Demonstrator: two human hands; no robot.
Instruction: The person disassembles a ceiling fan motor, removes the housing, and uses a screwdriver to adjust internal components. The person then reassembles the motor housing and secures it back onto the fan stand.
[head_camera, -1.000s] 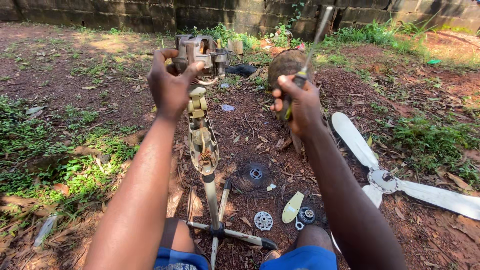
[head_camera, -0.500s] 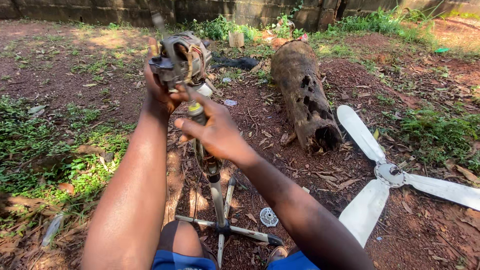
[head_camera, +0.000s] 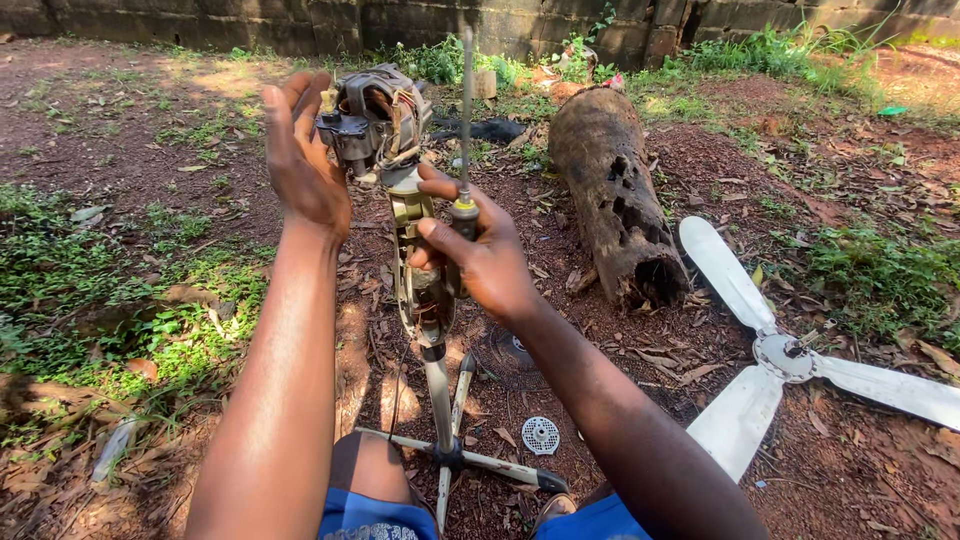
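A stripped stand fan stands upright in front of me, its bare motor (head_camera: 375, 118) with copper windings at the top of a metal pole (head_camera: 440, 400). My left hand (head_camera: 305, 155) is open, palm against the left side of the motor. My right hand (head_camera: 478, 250) grips the fan's neck (head_camera: 412, 215) below the motor and also holds a screwdriver (head_camera: 465, 120) with a yellow and black handle, shaft pointing up.
A rotten hollow log (head_camera: 615, 190) lies to the right. A white fan blade (head_camera: 790, 355) rests on the dirt at right. A small round grille part (head_camera: 541, 434) lies near the stand's cross feet (head_camera: 460, 462). Grass patches at left, a block wall (head_camera: 300, 20) behind.
My right hand came off the log, moved left to the fan and now grips its neck with the screwdriver. The left hand has opened against the motor.
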